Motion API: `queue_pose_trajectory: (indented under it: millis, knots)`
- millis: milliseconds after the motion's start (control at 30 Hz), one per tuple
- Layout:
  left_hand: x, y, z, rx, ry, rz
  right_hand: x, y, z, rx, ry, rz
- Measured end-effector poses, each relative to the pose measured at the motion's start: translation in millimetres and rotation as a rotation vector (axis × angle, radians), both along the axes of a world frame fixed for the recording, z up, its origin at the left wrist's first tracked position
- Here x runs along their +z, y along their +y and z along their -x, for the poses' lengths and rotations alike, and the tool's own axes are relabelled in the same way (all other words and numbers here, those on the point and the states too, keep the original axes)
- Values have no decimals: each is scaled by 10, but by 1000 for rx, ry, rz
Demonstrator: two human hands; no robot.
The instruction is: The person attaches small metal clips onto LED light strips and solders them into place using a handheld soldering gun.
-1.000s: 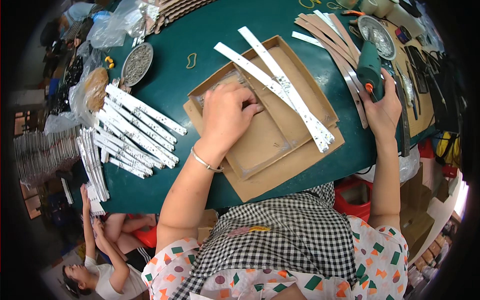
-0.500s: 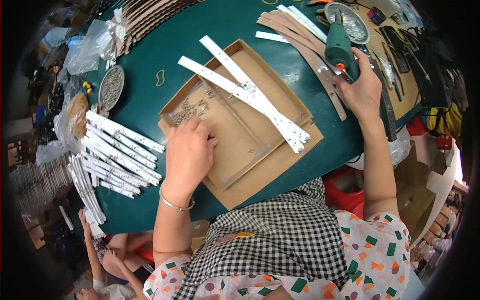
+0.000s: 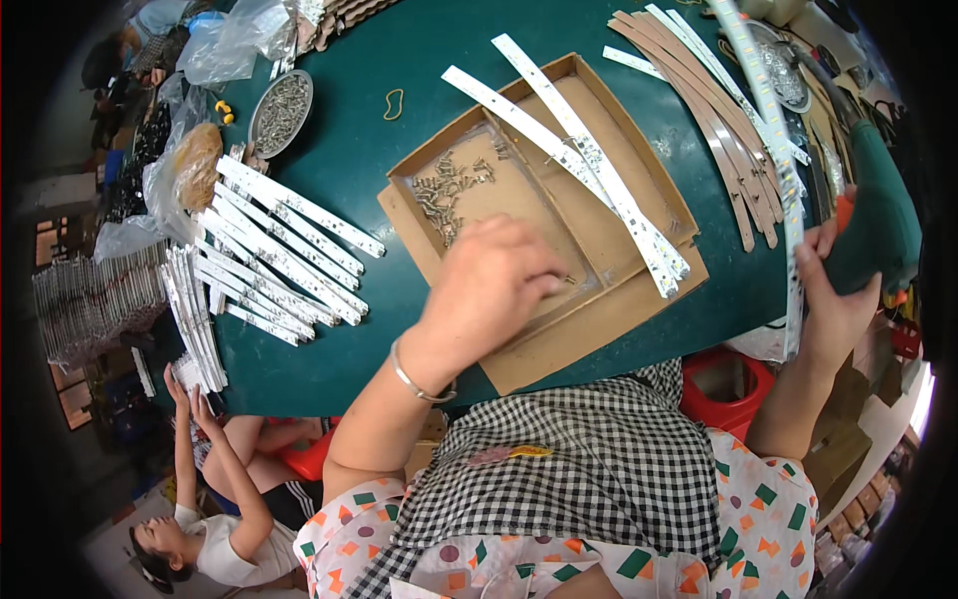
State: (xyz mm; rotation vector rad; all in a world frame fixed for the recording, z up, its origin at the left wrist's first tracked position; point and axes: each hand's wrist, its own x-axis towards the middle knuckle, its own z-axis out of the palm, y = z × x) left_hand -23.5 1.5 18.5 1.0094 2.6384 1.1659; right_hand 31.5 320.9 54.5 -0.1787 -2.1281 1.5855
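Over the near end of a shallow brown cardboard box (image 3: 514,185), my left grip (image 3: 494,275) hangs with the fingers curled in, next to the divider. Whether I've got anything pinched I honestly can't tell from this angle (one tiny bit of metal shows right by the fingertips). The main pile of small brass-coloured screws (image 3: 444,190) sits in the far left corner of that same compartment, a little way off from my fingers.

My right grip (image 3: 843,304) is wrapped around a dark green power screwdriver (image 3: 883,225), out past the brown flat curved strips (image 3: 723,135) on the dark green bench (image 3: 439,45). One long white strip with small yellowish LEDs (image 3: 779,160) stands right at those fingertips. Looks pinched there too, but I wouldn't swear to it.

Tips, for what they're worth: I'd go for a loose screw rather than dig in the pile, and take just one, by the head. Light fingertips beat a fist. I'd also keep the driver's body off the LEDs, hold that strip by its edges, and mind the two crossed white LED strips (image 3: 605,175) lying over the box.
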Motion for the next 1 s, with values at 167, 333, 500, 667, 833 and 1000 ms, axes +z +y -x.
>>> queue_pose_trajectory:
  millis: [167, 333, 500, 667, 833, 1000]
  knots:
    - [-131, 77, -40, -48, -34, 62, 24, -422, -219, 105, -54, 151]
    - [-5, 106, -88, 82, -70, 99, -132, -580, -389, 397, -258, 163]
    - [167, 101, -383, 320, -632, -570, -160, -851, -355, 449, -359, 238]
    - [96, 159, -465, 403, -783, -949, -159, -917, -337, 575, -384, -7]
    - [72, 144, -520, 448, -741, -969, -169, -933, -312, 643, -261, -276]
    - [35, 114, -542, 441, -633, -905, -135, -927, -335, 641, -356, -208]
